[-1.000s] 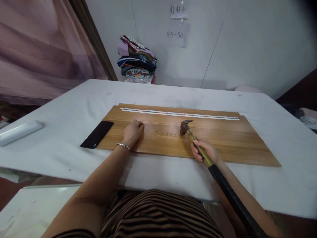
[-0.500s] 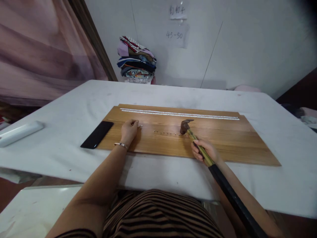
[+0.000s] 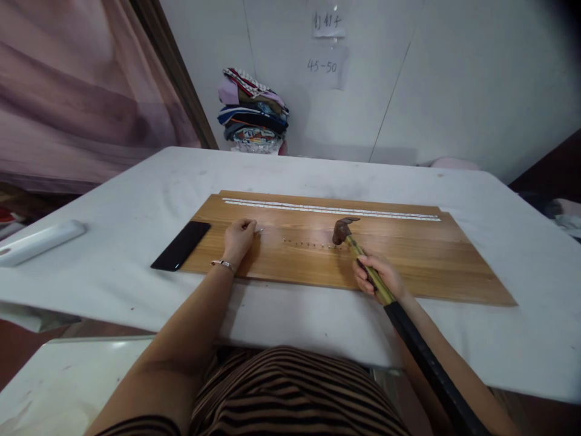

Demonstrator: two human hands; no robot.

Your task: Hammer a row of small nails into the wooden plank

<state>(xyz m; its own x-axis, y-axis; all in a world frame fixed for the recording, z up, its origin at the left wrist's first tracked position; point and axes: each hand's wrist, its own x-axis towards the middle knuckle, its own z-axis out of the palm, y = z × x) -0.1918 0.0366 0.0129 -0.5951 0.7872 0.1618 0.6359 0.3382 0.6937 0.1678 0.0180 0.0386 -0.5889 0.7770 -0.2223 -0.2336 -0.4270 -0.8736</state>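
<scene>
My left hand (image 3: pixel 236 240) hovers low over the left part of a wooden board (image 3: pixel 422 260), its thumb and fingers pinched on a small shiny nail (image 3: pixel 258 232) whose tip sticks out to the right. My right hand (image 3: pixel 380 276) is wrapped round the yellow part of a claw hammer's shaft, close below the head. The rusty claw hammer (image 3: pixel 341 232) has its head just above the right end of a row of several small nails (image 3: pixel 308 244) in the board. Its long black grip runs back along my right forearm.
Two white measuring strips (image 3: pixel 331 210) lie along the board's far side. A black phone-like slab (image 3: pixel 181 246) rests over its left end. On the white-covered table (image 3: pixel 136 212) lies a long white object (image 3: pixel 43 242) at far left. Folded clothes (image 3: pixel 255 115) are stacked by the wall.
The whole view has shifted slightly. Both hands, the nail and the hammer keep nearly the same places over the board.
</scene>
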